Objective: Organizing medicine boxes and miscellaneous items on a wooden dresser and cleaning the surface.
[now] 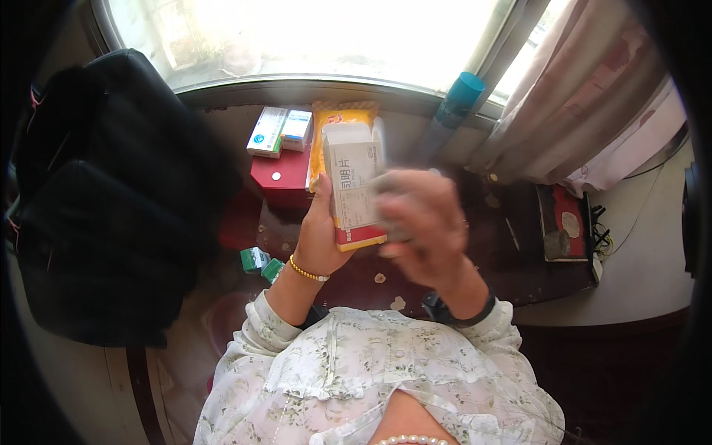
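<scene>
My left hand (320, 228) is wrapped round a tall medicine box (353, 185), pale grey-white with a red and yellow band at its lower end. The box is held up in front of my chest, its printed face toward me. At its upper end what looks like a flap stands out. My right hand (426, 222) is beside the box's right edge, smeared by motion; its fingers look curled, but I cannot tell whether they hold anything or touch the box.
Behind the box lies a yellow packet (345, 116). Two small medicine boxes (267, 132) rest on a red box (278, 170). Green-and-white boxes (254, 259) are at the left. A teal-capped bottle (454, 104) stands by the window. A black jacket (119, 200) fills the left side.
</scene>
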### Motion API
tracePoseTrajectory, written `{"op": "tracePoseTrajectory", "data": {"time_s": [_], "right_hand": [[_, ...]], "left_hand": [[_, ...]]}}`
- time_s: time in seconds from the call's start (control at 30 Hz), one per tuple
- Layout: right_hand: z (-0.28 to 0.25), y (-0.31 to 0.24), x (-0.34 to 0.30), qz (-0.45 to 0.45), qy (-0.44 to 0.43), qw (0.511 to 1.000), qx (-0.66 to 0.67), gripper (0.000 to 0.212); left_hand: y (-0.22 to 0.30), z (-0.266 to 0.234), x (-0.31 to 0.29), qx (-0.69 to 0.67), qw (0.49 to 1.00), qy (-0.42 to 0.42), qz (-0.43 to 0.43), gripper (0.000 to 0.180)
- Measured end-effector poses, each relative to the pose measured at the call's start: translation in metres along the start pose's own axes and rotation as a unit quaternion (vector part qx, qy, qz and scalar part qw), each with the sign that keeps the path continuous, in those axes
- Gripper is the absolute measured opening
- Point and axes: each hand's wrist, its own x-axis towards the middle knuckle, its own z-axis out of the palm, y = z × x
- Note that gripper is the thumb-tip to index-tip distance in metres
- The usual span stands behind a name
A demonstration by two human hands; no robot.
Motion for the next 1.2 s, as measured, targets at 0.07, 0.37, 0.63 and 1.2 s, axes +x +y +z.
{"op": "tracePoseTrajectory", "data": {"time_s": [0.07, 0.37, 0.63, 1.2], "right_hand": [[0.032, -0.011, -0.001, -0.065, -0.102, 0.989, -0.082, 0.041], [0.038, -0.005, 0.022, 0.005, 0.015, 0.994, -0.109, 0.048], [0.019, -0.018, -0.021, -0.096, -0.097, 0.990, -0.020, 0.035], [-0.015, -0.009, -0.025, -0.113, -0.079, 0.990, 0.000, 0.033]], "left_hand": [[-0.030, -0.004, -0.024, -0.191, 0.972, 0.133, 0.026, 0.067], [-0.011, 0.029, -0.030, -0.208, 0.976, 0.060, -0.026, 0.057], [0.011, 0.050, -0.024, -0.156, 0.983, 0.097, 0.021, 0.081], [-0.025, 0.077, -0.034, -0.071, 0.983, 0.164, 0.040, 0.063]]}}
